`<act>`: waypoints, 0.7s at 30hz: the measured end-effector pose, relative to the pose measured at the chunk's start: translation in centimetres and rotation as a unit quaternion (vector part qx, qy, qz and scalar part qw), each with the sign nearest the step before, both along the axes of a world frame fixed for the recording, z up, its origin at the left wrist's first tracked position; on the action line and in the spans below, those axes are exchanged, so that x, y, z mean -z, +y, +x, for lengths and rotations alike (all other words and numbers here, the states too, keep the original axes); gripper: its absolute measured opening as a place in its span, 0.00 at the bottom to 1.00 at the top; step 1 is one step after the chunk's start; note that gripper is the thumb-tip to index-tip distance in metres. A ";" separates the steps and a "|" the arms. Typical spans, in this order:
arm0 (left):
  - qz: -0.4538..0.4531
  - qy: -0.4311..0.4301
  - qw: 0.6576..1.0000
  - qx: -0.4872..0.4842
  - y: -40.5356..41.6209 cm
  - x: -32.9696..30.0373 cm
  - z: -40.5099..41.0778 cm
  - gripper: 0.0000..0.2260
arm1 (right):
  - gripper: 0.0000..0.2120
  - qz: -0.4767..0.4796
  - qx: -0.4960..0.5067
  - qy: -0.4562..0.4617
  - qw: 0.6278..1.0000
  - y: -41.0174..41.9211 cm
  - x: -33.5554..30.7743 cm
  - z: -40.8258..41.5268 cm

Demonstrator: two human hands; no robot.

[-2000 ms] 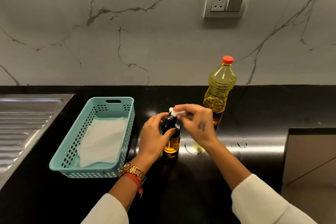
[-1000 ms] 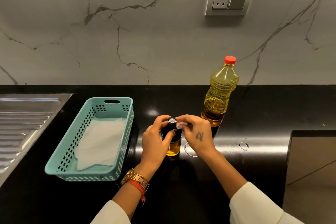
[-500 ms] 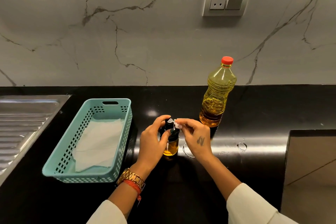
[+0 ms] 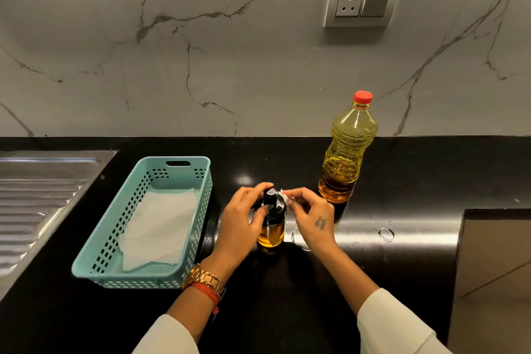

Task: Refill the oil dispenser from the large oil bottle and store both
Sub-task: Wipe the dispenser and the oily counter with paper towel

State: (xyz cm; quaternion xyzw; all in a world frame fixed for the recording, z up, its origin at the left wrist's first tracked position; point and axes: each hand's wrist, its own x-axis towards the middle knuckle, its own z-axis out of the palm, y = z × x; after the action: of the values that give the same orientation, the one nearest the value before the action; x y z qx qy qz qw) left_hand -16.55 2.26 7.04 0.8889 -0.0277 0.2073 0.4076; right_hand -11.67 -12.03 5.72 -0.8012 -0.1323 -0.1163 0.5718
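Now | left hand (image 4: 240, 227) clamps glass oil dispenser (image 4: 271, 224) | right hand (image 4: 311, 217) pinches white tissue (image 4: 284, 196) at black cap

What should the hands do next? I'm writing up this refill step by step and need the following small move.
Probably finish wiping the oil dispenser top, then lift it toward the teal basket. The left hand grips its black cap, the right hand pinches a white tissue scrap against it, and the large oil bottle stands capped.
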 end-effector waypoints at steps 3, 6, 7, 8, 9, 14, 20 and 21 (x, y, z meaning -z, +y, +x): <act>0.016 -0.011 1.000 -0.018 -0.5 -0.2 -0.4 0.22 | 0.10 -0.013 -0.010 -0.045 0.999 0.3 -0.5 -0.3; 0.035 -0.015 0.998 -0.039 -1.2 -0.3 -0.7 0.21 | 0.13 -0.002 -0.012 -0.078 0.997 -0.4 0.3 -1.4; 0.040 -0.010 0.998 -0.046 -1.4 -0.3 -0.8 0.21 | 0.12 0.011 -0.012 -0.076 0.997 -0.6 0.5 -1.8; 0.040 -0.005 0.998 -0.053 -1.6 -0.3 -0.9 0.21 | 0.12 0.023 -0.010 -0.070 0.997 -0.7 0.8 -2.2; 0.037 -0.001 0.998 -0.059 -1.7 -0.3 -0.9 0.20 | 0.12 0.033 -0.008 -0.062 0.997 -0.8 1.0 -2.4; 0.017 -0.003 0.995 -0.095 -2.4 -0.7 -0.4 0.18 | 0.09 0.010 -0.006 0.026 1.000 -0.7 1.6 -1.3; 0.044 -0.015 0.998 -0.044 -1.0 -0.9 0.7 0.16 | 0.07 -0.021 -0.022 0.002 1.000 0.4 -0.7 0.6; 0.048 -0.018 0.998 -0.031 -0.5 -0.8 0.8 0.17 | 0.07 -0.024 -0.026 -0.026 0.999 0.5 -0.8 0.3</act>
State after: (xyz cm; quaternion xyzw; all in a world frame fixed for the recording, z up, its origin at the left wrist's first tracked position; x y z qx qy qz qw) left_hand -15.74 1.72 7.87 0.9038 -0.0170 0.2346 0.3575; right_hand -11.34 -11.57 6.49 -0.8078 -0.1706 -0.1187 0.5516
